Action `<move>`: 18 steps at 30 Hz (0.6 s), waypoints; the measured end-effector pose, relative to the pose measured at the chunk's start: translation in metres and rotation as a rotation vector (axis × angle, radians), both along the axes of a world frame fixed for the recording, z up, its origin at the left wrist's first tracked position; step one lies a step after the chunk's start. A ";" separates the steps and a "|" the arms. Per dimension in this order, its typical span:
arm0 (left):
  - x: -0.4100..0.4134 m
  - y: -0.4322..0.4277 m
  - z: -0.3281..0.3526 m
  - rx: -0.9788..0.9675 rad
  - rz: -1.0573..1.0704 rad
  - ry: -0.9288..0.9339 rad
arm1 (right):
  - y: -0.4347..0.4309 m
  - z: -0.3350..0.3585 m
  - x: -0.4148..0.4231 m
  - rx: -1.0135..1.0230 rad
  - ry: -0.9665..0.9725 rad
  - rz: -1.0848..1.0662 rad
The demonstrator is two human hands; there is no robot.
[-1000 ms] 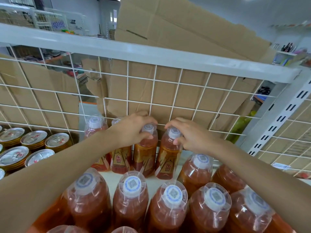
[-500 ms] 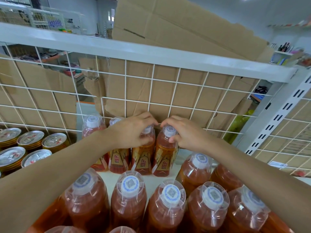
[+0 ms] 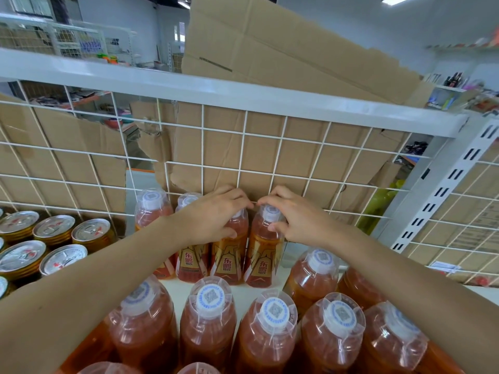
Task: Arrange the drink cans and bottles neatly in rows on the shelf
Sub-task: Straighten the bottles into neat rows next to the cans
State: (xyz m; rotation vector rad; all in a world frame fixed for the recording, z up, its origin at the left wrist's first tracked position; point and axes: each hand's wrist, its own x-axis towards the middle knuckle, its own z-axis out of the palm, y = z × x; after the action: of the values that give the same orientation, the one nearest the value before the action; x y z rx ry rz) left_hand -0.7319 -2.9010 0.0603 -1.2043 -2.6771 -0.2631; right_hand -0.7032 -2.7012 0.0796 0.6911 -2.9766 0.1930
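Observation:
Orange drink bottles with white caps stand in a back row against the wire grid. My left hand (image 3: 216,215) grips the top of the third bottle (image 3: 229,252) in that row. My right hand (image 3: 293,217) grips the cap and neck of the fourth bottle (image 3: 263,255), right beside it. Two more bottles (image 3: 152,209) stand to the left in the same row, partly behind my left forearm. A nearer row of several bottles (image 3: 212,314) fills the front of the white shelf (image 3: 179,288). Gold cans (image 3: 55,229) with silver lids stand at the left.
A white wire grid (image 3: 243,157) backs the shelf, with brown cardboard (image 3: 270,63) behind it. A white slotted upright (image 3: 442,184) rises at the right. More bottles (image 3: 313,273) stand at the right of the shelf. A bare strip of shelf lies between the rows.
Both hands have pushed their two bottles back toward the wire grid and closer together. The bottles now stand upright in line with the back row.

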 end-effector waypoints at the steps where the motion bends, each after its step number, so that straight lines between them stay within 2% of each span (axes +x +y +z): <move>1: 0.000 0.000 0.000 -0.005 -0.001 0.008 | 0.000 0.000 0.000 0.004 -0.002 0.004; 8: 0.000 0.003 0.007 -0.134 0.024 0.007 | 0.002 0.005 0.005 0.067 0.045 0.016; 12: 0.002 0.005 0.022 -0.156 0.017 -0.135 | 0.004 0.020 0.019 0.197 0.110 -0.006; 14: 0.007 0.004 0.035 -0.141 0.012 -0.136 | 0.007 0.034 0.034 0.169 0.137 -0.054; 18: 0.032 0.001 0.065 -0.077 0.049 -0.010 | 0.018 0.053 0.076 0.048 0.200 -0.141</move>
State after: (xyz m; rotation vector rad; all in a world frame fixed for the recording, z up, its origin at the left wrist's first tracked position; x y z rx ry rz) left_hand -0.7000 -2.9004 0.1254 -1.1599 -2.7442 -0.1604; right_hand -0.6275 -2.6829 0.1322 0.4709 -2.8308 0.0397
